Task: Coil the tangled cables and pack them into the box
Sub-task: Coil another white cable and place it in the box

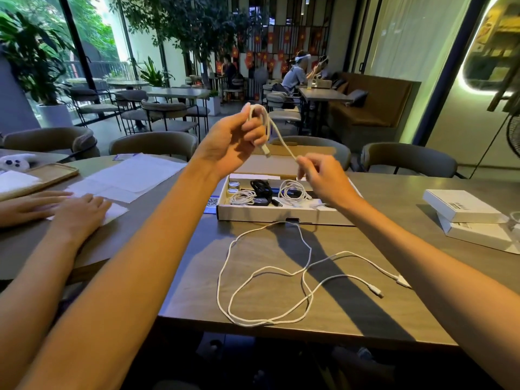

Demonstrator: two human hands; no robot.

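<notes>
**STATION STATUS: ONE CABLE IN HAND, BOX OPEN**

Your left hand (233, 142) is raised above the far edge of the table (394, 305). Its fingers are curled around several loops of a white cable (278, 136), and one plug hangs below the fist. Your right hand (323, 178) pinches the same cable lower down, between thumb and fingertips, above the box (281, 216).

The box sits open near the far edge with its lid folded back. It holds two coiled white cables, a black cable (260, 185) and small round tins (233, 184) in the far left corner. Your right hand and wrist hide part of its right end.

A second, loose cable (306, 266) lies uncoiled in crossing loops between the box and the near edge. Both of its plugs point toward the right edge.

Two flat white cartons (464, 205) are stacked at the right edge; their print is too small to read. A card with a QR code (212, 202) lies just beside the box's left wall.

On the neighbouring table to the left, another person's hands (81, 212) rest on paper sheets (126, 175), near a wooden tray (42, 175).

The table top is grey wood grain. The room is a café with chairs, potted plants, glass walls and red flags on a dark screen at the back.
</notes>
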